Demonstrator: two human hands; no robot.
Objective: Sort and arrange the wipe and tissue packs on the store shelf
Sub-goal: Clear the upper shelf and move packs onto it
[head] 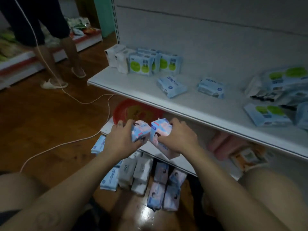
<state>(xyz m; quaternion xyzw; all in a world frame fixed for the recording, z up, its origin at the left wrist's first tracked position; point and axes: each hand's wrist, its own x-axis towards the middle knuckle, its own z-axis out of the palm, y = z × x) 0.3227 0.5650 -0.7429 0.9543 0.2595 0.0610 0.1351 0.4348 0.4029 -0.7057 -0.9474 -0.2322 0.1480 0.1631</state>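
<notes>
My left hand grips a pink-and-blue tissue pack, and my right hand grips a second pink-and-blue pack. The two packs touch side by side, just below the front edge of the white shelf. On that shelf stand white packs and green-dotted wipe packs at the back left. Two blue ZERO packs lie flat in the middle. A loose heap of wipe packs lies at the right. More packs lie on the floor under my hands.
A red basin sits on the lower shelf behind my hands. A white cable runs across the wooden floor. Another person's legs stand at the back left beside a low red-edged display. Pink and orange packs lie under the shelf at right.
</notes>
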